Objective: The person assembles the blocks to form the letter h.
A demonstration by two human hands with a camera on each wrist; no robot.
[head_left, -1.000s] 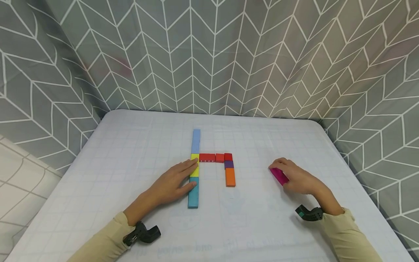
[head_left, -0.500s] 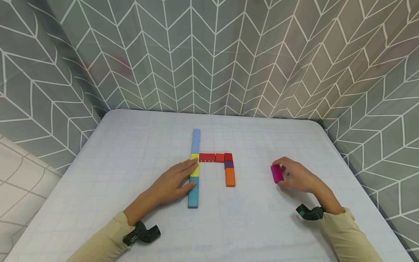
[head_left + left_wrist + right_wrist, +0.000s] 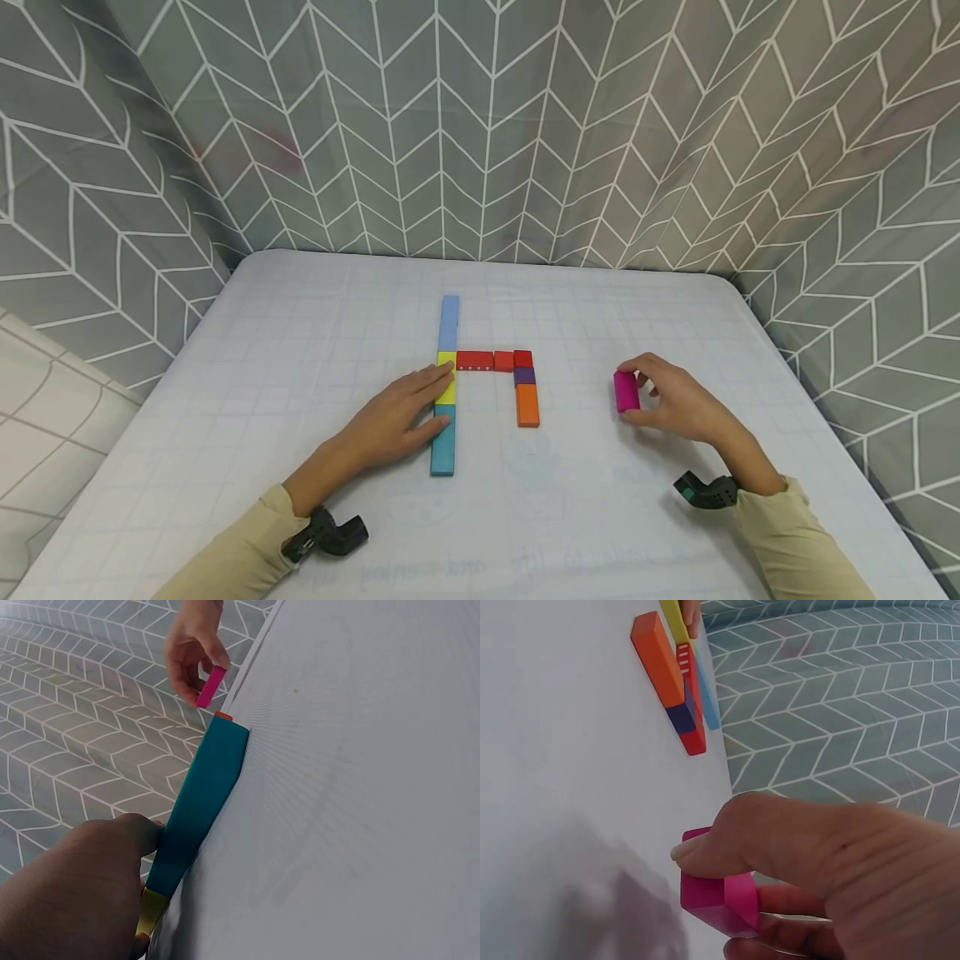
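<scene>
My right hand [image 3: 678, 404] pinches a magenta block [image 3: 626, 392] between thumb and fingers, right of the colored blocks. In the right wrist view the thumb lies across the magenta block [image 3: 703, 894], whose shadow falls on the table. Fingers straight, my left hand [image 3: 393, 421] rests on a column of blocks: its fingertips on the yellow part [image 3: 446, 395], its thumb on the teal block [image 3: 442, 454]. A light blue block [image 3: 448, 323] tops that column. From it, a row of red blocks [image 3: 475, 361] runs right, then turns down through a purple block [image 3: 524, 377] to an orange block [image 3: 528, 406].
A pale gridded cover lies over the table [image 3: 315, 317], with faint mirrored lettering near its front. A grey curtain [image 3: 465, 125] with white zigzag lines stands behind and at both sides. Each wrist wears a small black camera [image 3: 326, 535].
The magenta block has turned from slanted to nearly upright in the right hand's fingers. That hand has shifted slightly left. The left hand has kept still.
</scene>
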